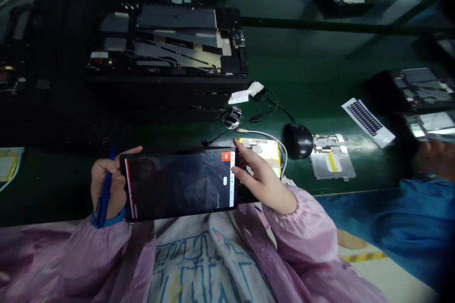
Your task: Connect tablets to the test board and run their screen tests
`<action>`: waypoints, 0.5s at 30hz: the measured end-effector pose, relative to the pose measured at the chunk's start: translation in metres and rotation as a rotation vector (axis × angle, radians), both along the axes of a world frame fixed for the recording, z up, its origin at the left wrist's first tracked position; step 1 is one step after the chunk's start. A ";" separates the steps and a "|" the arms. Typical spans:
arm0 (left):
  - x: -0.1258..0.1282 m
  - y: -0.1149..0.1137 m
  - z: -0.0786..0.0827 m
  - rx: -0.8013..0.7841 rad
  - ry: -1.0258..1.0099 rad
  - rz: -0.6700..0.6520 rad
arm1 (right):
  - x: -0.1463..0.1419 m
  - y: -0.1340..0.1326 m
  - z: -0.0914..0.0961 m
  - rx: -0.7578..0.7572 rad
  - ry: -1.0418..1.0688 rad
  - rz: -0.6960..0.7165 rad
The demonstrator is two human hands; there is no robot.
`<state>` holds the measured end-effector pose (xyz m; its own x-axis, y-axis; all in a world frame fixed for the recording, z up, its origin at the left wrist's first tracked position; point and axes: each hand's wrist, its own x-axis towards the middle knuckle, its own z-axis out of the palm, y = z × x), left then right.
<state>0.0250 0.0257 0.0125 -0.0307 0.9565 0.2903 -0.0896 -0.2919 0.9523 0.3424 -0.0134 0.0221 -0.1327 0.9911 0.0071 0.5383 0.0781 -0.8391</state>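
A black tablet (181,184) with a lit, mostly dark screen is held up in front of my body. My left hand (108,182) grips its left edge and also has a blue pen (104,194) in its fingers. At the right edge, my right hand (265,180) holds the tablet, one finger lying over the bright strip of the screen and another by the upper corner. Behind my right hand lies an opened device with a yellow-edged battery (266,151), partly covered by the hand. A white cable (282,144) curves round it.
Stacked opened tablets (170,42) stand at the back left. A black mouse (298,140), a small round metal piece (232,117), a silver device panel (332,158) and a printed label sheet (368,122) lie on the green table (313,66). A co-worker's blue sleeve (412,218) is at right.
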 end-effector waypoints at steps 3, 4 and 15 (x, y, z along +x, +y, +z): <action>-0.004 0.005 -0.005 -0.079 -0.020 -0.046 | -0.002 0.002 0.000 0.031 -0.036 0.007; -0.006 0.007 -0.007 -0.087 -0.018 -0.054 | -0.002 0.002 0.000 0.040 -0.043 0.015; -0.011 0.011 -0.014 -0.077 0.009 -0.081 | 0.046 -0.007 -0.030 0.191 -0.267 -0.348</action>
<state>0.0142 0.0371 -0.0012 0.0495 0.9753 0.2155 -0.1011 -0.2097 0.9725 0.3884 -0.0202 -0.0079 0.1847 0.9613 0.2045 0.7548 -0.0055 -0.6560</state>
